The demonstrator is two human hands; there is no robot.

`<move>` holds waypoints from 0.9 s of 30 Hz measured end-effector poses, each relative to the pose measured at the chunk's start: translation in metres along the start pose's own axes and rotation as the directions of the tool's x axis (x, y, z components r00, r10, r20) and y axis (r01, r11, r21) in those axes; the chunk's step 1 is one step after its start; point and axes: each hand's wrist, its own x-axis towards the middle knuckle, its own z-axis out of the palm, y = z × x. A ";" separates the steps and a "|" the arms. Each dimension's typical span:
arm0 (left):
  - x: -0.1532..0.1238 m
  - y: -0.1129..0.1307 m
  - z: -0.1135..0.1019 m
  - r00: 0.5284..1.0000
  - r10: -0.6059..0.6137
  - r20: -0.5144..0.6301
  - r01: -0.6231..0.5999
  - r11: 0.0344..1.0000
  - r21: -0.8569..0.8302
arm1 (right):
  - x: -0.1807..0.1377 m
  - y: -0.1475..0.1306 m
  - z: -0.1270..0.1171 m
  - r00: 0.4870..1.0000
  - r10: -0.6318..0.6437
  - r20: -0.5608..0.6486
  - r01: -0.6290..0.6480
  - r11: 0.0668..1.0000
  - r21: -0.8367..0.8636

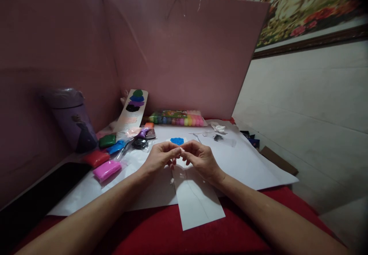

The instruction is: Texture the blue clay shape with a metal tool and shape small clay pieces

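My left hand [161, 156] and my right hand [203, 162] meet at the fingertips over a narrow white card [198, 209]. Pinched between both thumbs and forefingers is a small pale piece of modelling clay [182, 150]. The card carries a thin drawn line, and a patch of blue clay [177, 140] shows at its far end, just beyond my fingers. My hands hide the card's middle. A small whitish scrap [172, 181] lies left of the card, below my left hand.
Several clay packets, including a pink packet [107, 170] and a red packet [96, 158], lie left. Behind are a paint-marked strip [137, 107] and a bag of coloured clay [181, 119]. A purple tumbler [73, 120] and dark phone-like slab [48, 190] stand left. Pink boards [184, 55] enclose the back.
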 end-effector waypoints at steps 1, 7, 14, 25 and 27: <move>0.000 -0.001 -0.001 1.000 -0.015 0.013 0.015 1.000 -0.021 | 0.000 -0.001 0.000 1.000 -0.013 0.002 0.013 1.000 -0.007; 0.002 -0.004 -0.003 0.997 -0.045 0.058 0.045 0.999 0.009 | 0.000 -0.001 -0.002 0.998 -0.051 0.029 0.055 0.991 -0.126; 0.000 -0.001 -0.001 0.990 -0.133 0.047 0.139 0.977 -0.165 | 0.001 -0.003 -0.002 1.000 0.006 0.012 -0.004 0.990 -0.143; 0.005 -0.001 -0.007 0.984 -0.128 -0.123 0.097 0.967 -0.234 | 0.011 0.010 -0.008 0.988 0.121 -0.095 -0.104 0.980 0.172; 0.006 -0.003 -0.009 0.984 -0.111 -0.142 0.074 0.967 -0.242 | 0.013 0.012 -0.008 0.985 0.133 -0.106 -0.111 0.975 0.194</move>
